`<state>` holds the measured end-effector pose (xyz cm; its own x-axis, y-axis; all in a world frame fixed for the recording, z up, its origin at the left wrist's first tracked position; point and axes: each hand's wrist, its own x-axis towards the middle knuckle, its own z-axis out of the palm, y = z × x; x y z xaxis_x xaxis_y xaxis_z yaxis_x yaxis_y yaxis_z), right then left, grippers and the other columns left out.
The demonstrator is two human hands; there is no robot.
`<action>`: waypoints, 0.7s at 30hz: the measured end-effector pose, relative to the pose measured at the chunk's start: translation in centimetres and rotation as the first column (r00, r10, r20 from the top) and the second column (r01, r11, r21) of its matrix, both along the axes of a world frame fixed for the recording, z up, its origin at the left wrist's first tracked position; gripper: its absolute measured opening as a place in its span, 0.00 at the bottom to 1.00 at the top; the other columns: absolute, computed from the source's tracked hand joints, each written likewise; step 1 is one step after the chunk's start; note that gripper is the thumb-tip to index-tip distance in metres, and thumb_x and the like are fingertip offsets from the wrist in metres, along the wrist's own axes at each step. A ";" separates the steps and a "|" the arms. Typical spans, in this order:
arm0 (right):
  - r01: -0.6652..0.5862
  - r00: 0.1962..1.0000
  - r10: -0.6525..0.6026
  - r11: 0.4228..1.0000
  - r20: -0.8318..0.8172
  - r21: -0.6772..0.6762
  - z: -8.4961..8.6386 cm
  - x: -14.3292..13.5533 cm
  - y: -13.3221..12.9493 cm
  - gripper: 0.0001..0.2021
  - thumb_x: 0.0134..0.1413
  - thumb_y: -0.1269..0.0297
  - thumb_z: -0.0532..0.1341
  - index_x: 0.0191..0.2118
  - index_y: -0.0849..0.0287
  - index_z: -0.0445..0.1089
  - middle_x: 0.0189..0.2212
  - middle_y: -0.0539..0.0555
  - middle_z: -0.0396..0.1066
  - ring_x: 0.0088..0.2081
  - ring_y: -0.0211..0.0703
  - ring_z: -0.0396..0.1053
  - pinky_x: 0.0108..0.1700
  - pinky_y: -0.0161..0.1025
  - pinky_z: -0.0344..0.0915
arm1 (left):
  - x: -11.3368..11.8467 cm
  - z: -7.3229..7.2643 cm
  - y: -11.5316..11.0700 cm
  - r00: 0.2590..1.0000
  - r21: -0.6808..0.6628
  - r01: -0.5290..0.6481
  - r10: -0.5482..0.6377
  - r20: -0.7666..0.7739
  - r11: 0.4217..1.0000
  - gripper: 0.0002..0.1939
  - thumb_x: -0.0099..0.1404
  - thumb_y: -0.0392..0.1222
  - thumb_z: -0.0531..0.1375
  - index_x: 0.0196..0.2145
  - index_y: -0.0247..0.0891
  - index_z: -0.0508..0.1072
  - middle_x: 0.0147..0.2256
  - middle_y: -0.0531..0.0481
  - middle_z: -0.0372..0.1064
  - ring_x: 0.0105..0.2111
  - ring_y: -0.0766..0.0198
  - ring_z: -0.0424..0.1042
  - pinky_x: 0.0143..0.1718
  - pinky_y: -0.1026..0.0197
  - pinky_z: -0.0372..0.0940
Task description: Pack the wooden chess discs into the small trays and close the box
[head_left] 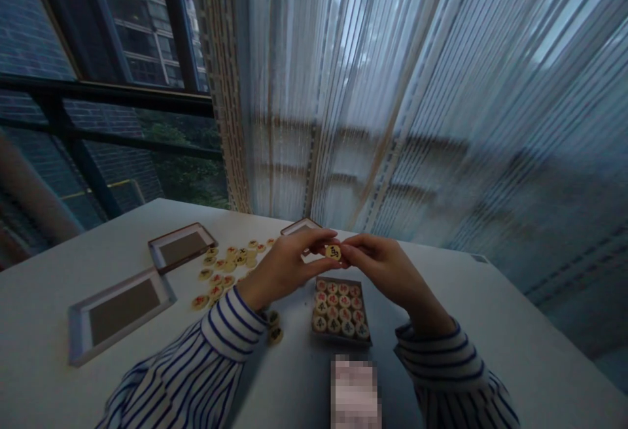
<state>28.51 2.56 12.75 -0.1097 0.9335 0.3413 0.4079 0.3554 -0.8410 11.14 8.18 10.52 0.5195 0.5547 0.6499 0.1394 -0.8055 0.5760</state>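
Beyond a bottom-centre pink oblong (355, 393), left hand (279, 267) and right hand (387, 269) pinched a black-lettered cream disc (333, 252), seemingly mid-adjustment, needing steadiness next.

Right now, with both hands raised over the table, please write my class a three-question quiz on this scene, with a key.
1. What colour is the character on the xiangqi piece held up between the left hand and the right hand?
2. True or false: the loose xiangqi pieces lie to the right of the filled box.
3. Fill in: the pieces in the filled box form four rows of ____.

Key: 1. Black. 2. False; they lie to its left. 3. Four.
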 end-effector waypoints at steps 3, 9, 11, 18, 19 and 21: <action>-0.013 0.985 0.000 0.997 -0.173 -0.074 -0.5 0.4 0.4 0.10 0.47 0.58 0.62 0.31 0.60 0.69 0.26 0.51 0.74 0.30 0.38 0.71 0.34 0.36 0.67 | 0.7 0.1 0.2 1.000 0.060 -0.004 0.004 0.007 0.998 0.20 0.56 0.46 0.62 0.46 0.39 0.69 0.36 0.49 0.73 0.33 0.66 0.71 0.37 0.63 0.67; 0.031 0.981 -0.043 0.997 -0.190 -0.065 -1.5 0.6 1.2 0.10 0.45 0.59 0.63 0.31 0.60 0.69 0.27 0.51 0.74 0.30 0.37 0.71 0.33 0.35 0.67 | 0.7 -0.4 1.0 0.990 0.061 -0.039 0.046 -0.130 0.997 0.18 0.56 0.45 0.61 0.45 0.41 0.70 0.36 0.50 0.72 0.34 0.65 0.71 0.36 0.63 0.66; 0.040 0.986 -0.049 0.997 -0.158 -0.061 -1.7 0.5 1.4 0.09 0.45 0.60 0.63 0.32 0.60 0.69 0.27 0.51 0.73 0.29 0.36 0.70 0.33 0.35 0.66 | 0.5 -0.5 1.3 0.984 0.039 -0.049 0.055 -0.167 0.998 0.16 0.56 0.45 0.61 0.43 0.40 0.72 0.34 0.51 0.73 0.32 0.65 0.71 0.35 0.64 0.66; 0.017 0.996 -0.019 1.000 -0.093 -0.014 -1.4 0.6 1.1 0.08 0.47 0.63 0.61 0.34 0.59 0.71 0.29 0.51 0.74 0.32 0.37 0.71 0.36 0.36 0.68 | 0.5 -0.7 1.5 0.986 -0.049 -0.061 0.053 -0.157 0.997 0.15 0.56 0.44 0.60 0.42 0.40 0.73 0.30 0.52 0.74 0.28 0.66 0.71 0.35 0.64 0.66; 0.024 0.998 -0.025 1.000 -0.057 -0.005 -1.4 0.7 1.0 0.08 0.47 0.63 0.61 0.35 0.59 0.71 0.29 0.51 0.74 0.32 0.37 0.71 0.36 0.36 0.68 | 0.6 -0.7 1.4 0.987 -0.059 -0.066 0.057 -0.147 0.996 0.15 0.56 0.44 0.61 0.42 0.40 0.73 0.30 0.52 0.74 0.28 0.66 0.71 0.34 0.64 0.66; 0.034 0.999 -0.034 0.999 0.010 0.015 -1.3 0.8 0.9 0.08 0.48 0.64 0.61 0.35 0.60 0.71 0.30 0.51 0.74 0.32 0.37 0.71 0.36 0.37 0.68 | 0.6 -0.8 1.4 0.989 -0.076 -0.066 0.055 -0.136 0.995 0.15 0.55 0.44 0.61 0.41 0.40 0.73 0.29 0.52 0.74 0.27 0.66 0.71 0.33 0.64 0.67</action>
